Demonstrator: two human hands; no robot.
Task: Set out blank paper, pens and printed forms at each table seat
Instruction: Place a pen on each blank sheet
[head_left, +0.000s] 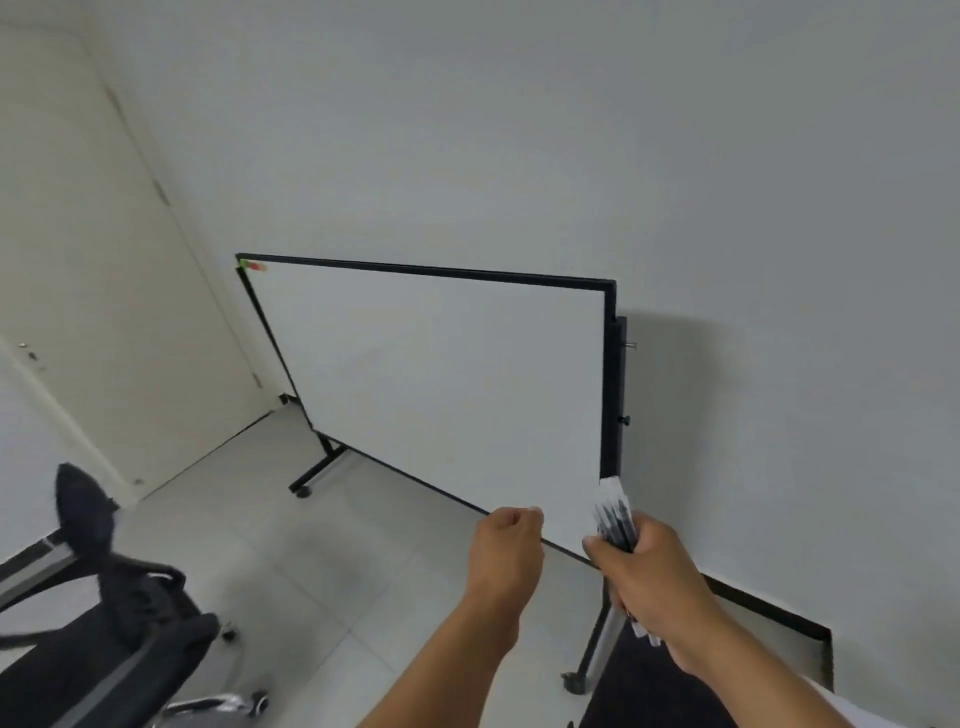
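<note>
The right hand (652, 566), at about 5 o'clock in the view, is wrapped around a bundle of pens (615, 519); the pens stick up out of the fist in what looks like a clear wrapper, and their lower ends poke out below the hand. The left hand (506, 545), just beside it toward 6 o'clock, is curled into a loose fist with nothing visible in it.

Straight ahead of both hands stands a whiteboard (441, 374) in a black frame on a wheeled stand, its surface blank apart from a small red and green mark at its 10 o'clock corner. It stands close to the grey wall (571, 130), and its right post is partly covered by the pens and right hand. At 8 o'clock a black office chair (114, 613) is cut off by the picture's edge and blurred. A pale door (78, 260) fills the 9 to 10 o'clock side. The floor (322, 561) is light tile. Dark shapes at 5 o'clock, below the arms, are too cropped to identify.
</note>
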